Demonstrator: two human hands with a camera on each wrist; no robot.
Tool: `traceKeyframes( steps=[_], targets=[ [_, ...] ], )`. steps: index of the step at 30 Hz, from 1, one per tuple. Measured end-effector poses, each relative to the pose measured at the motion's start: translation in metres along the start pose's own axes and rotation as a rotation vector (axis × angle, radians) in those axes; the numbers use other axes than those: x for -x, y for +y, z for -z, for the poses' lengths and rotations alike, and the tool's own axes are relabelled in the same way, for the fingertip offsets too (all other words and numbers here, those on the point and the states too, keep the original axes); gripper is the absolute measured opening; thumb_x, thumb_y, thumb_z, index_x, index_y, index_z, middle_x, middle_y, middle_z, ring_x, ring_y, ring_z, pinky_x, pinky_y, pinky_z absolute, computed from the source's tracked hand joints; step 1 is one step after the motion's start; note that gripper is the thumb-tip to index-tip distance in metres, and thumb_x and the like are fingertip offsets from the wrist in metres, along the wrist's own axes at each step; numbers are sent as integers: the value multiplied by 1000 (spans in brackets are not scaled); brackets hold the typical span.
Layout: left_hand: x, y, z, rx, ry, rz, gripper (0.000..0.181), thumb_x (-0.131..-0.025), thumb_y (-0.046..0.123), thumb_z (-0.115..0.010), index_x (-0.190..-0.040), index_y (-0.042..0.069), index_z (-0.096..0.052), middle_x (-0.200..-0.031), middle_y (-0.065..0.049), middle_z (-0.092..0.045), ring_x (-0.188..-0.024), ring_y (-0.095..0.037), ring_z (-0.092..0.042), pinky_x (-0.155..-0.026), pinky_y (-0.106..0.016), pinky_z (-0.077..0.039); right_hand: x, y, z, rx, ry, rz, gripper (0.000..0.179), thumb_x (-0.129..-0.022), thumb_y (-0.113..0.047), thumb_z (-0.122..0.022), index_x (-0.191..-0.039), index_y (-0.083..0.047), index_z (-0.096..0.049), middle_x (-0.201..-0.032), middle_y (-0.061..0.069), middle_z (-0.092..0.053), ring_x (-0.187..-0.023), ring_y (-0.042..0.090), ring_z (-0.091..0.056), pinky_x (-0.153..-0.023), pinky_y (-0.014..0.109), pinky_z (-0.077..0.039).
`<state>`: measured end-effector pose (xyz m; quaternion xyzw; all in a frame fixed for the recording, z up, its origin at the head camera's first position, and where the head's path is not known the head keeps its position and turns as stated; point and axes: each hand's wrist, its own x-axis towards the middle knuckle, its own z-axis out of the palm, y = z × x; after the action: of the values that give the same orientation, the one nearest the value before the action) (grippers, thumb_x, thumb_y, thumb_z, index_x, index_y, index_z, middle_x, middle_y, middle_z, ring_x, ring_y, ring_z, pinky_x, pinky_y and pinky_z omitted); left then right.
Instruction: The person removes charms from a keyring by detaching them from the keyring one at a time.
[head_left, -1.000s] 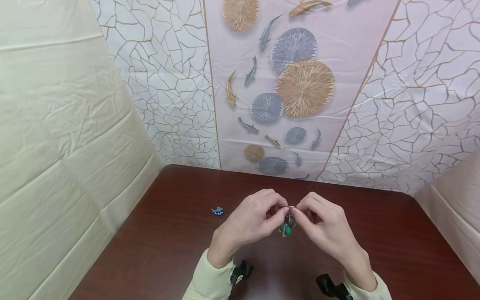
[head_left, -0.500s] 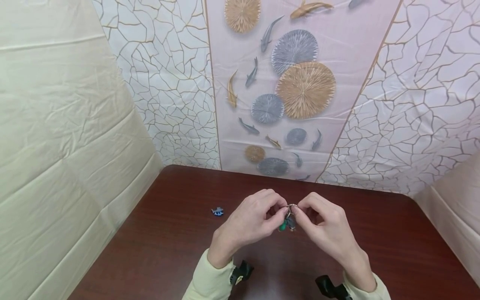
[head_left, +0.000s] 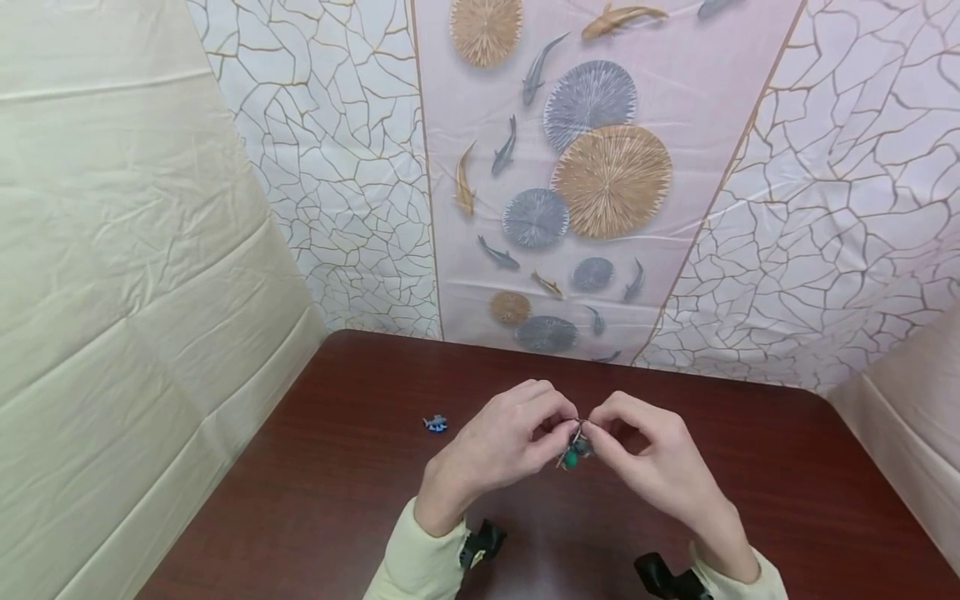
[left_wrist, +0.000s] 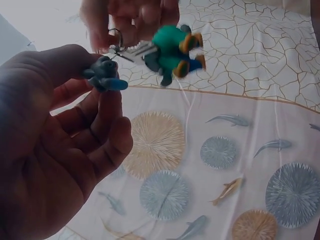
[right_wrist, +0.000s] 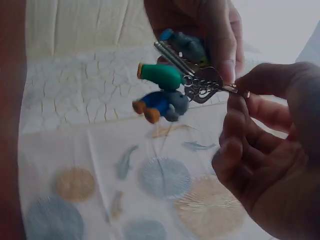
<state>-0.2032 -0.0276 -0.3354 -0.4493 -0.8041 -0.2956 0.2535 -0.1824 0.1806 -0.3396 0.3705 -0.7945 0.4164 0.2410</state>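
Both hands meet over the table with a key ring (left_wrist: pixel 118 39) between them. My left hand (head_left: pixel 498 433) pinches it with thumb and forefinger from the left. From the other side, my right hand (head_left: pixel 656 450) pinches it by thumb and fingertips, at a metal piece of the bunch. Metal keys (right_wrist: pixel 207 84) dangle from the ring. Small toy figures hang there too: a green one (right_wrist: pixel 162 76), a blue one with orange feet (right_wrist: pixel 159 104) and a grey-blue one (left_wrist: pixel 106 75) close to my left fingertips. Fingers partly hide the ring.
A small blue-grey toy piece (head_left: pixel 435 423) lies on the dark red-brown table (head_left: pixel 360 500), left of the hands. Patterned cloth (head_left: pixel 540 250) hangs behind the table's far edge, with a cream cloth (head_left: pixel 150 292) along the left.
The hanging keys and figures have swung and turned. My right hand has dipped slightly, and the ring's arch, visible between the fingertips half a second ago, is now less exposed.
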Motion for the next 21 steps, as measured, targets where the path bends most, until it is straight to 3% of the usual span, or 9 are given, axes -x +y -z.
traceKeyframes(
  steps=[3, 5, 8, 14, 18, 21],
  targets=[
    [0, 0, 1, 7, 8, -7, 5, -90, 13, -67, -93, 16, -67, -85, 8, -60, -79, -4, -51, -73, -13, -42, 0, 1, 4, -140, -110, -130, 21, -89, 4, -65, -87, -16, -65, -73, -6, -60, -60, 3, -53, -50, 19, -45],
    [0, -1, 1, 12, 18, -12, 5, -91, 13, -67, -94, 16, -67, -85, 8, -60, -79, -4, -51, -73, -13, -42, 0, 2, 5, -203, -143, -167, 19, -92, 4, -61, -88, -14, -65, -71, -4, -58, -56, 5, -51, -48, 22, -43],
    [0, -1, 0, 25, 35, -13, 4, -92, 13, -66, -95, 15, -67, -85, 7, -59, -79, -5, -51, -72, -11, -41, -1, 5, 5, -299, -129, -144, 18, -91, 10, -58, -88, -7, -64, -68, -2, -53, -52, 9, -47, -44, 23, -41],
    [0, -2, 0, 60, 62, -6, 3, -92, 13, -66, -96, 13, -67, -85, 6, -60, -78, -5, -53, -72, -9, -41, -2, 13, -1, -486, -23, 10, 27, -84, 24, -53, -89, 0, -64, -69, 4, -52, -50, 13, -46, -41, 25, -37],
    [0, -1, 0, 93, 73, -35, 3, -93, 12, -65, -96, 12, -67, -84, 5, -60, -76, -6, -54, -70, -7, -41, -1, 14, -4, -535, -1, 56, 32, -82, 28, -51, -89, -1, -64, -70, 6, -54, -52, 13, -48, -41, 25, -38],
    [0, 0, 1, 86, 71, -63, 4, -93, 12, -65, -96, 12, -68, -84, 5, -60, -76, -5, -53, -70, -7, -41, -2, 10, -5, -538, -31, 33, 30, -85, 25, -49, -86, 0, -63, -69, 6, -54, -51, 12, -48, -42, 26, -39]
  ],
)
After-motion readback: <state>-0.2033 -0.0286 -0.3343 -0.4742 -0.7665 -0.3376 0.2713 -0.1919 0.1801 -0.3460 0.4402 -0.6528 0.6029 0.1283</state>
